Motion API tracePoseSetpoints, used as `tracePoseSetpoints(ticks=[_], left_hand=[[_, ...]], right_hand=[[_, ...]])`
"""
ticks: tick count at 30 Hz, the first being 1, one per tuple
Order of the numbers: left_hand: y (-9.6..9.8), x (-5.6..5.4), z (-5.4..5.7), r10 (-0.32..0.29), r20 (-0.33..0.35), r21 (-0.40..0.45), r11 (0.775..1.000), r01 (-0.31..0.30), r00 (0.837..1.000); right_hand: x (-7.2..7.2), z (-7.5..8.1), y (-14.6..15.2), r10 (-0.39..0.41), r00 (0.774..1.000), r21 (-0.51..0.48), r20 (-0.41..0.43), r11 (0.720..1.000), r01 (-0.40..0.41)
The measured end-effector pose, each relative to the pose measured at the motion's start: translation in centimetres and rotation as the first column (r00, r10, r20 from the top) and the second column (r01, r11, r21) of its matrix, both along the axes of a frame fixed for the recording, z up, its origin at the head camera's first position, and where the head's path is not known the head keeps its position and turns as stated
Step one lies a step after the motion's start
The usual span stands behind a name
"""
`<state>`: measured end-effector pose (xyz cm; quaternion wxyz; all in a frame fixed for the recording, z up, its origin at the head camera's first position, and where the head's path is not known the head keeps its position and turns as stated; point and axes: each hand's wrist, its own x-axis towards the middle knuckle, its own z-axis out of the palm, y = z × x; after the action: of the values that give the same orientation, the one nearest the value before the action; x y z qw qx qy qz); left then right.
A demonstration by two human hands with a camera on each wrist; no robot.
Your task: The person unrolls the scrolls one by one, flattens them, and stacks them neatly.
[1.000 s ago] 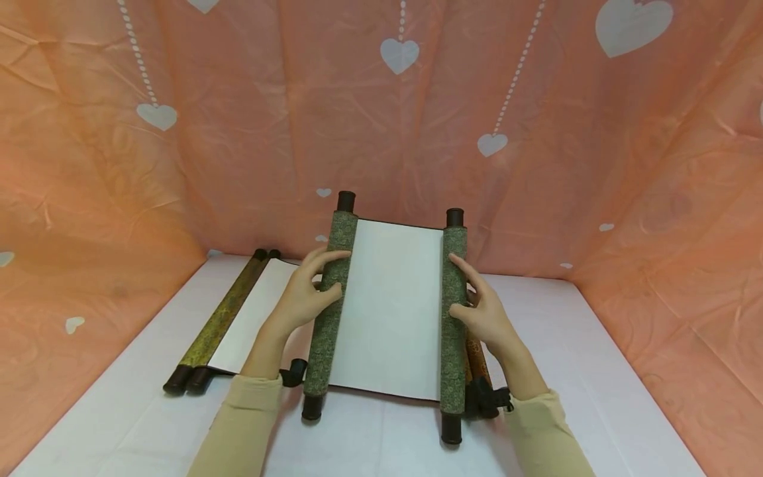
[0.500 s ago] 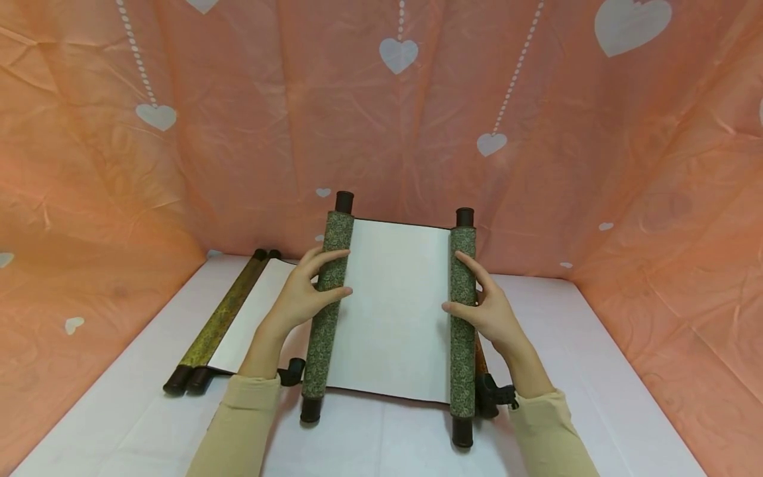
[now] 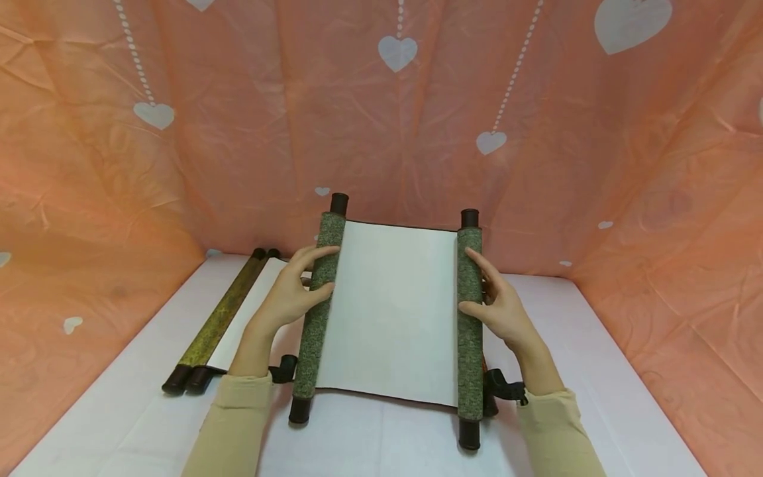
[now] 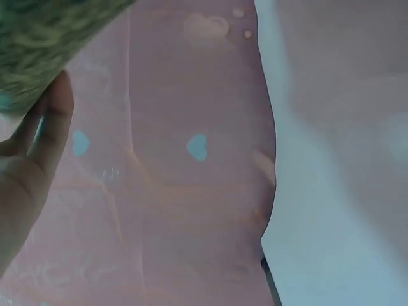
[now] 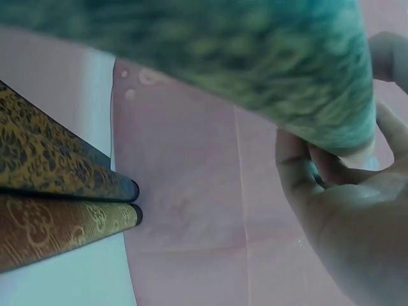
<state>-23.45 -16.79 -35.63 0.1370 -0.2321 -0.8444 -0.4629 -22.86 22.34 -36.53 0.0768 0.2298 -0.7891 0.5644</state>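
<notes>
A hanging scroll with green patterned rolls and black end knobs is held up, tilted, over the table. Between its rolls stretches blank white paper (image 3: 390,318). My left hand (image 3: 285,298) grips the left roll (image 3: 311,344), thumb and a finger on its front and other fingers behind. On the other side, my right hand (image 3: 503,311) holds the right roll (image 3: 469,371) the same way. Fingers (image 4: 54,121) curl at the green cloth in the left wrist view. Seen from the right wrist, the right roll (image 5: 255,70) crosses above the fingers (image 5: 296,166).
To the left a yellow-gold scroll (image 3: 217,324) lies partly unrolled on the white table (image 3: 125,411). Behind the held scroll are a dark gold roll (image 5: 57,146) and a reddish roll (image 5: 64,229), largely hidden in the head view. An orange cloth (image 3: 357,132) with hearts backs the table.
The two green rolls have moved apart, the right one rightward and the left one slightly leftward, so more white paper shows. Both hands keep their hold.
</notes>
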Motion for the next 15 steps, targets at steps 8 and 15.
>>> tracePoseSetpoints(ticks=[8,15], left_hand=[[-0.8,0.3,0.8,0.01,0.131,-0.008,1.0,-0.009,0.991],[-1.1,0.7,0.8,0.02,0.115,-0.051,0.999,-0.014,0.993]], right_hand=[[0.4,0.8,1.4,0.005,1.0,-0.014,0.018,1.0,-0.005],[0.7,0.8,1.8,0.03,0.999,-0.031,0.026,0.999,-0.029]])
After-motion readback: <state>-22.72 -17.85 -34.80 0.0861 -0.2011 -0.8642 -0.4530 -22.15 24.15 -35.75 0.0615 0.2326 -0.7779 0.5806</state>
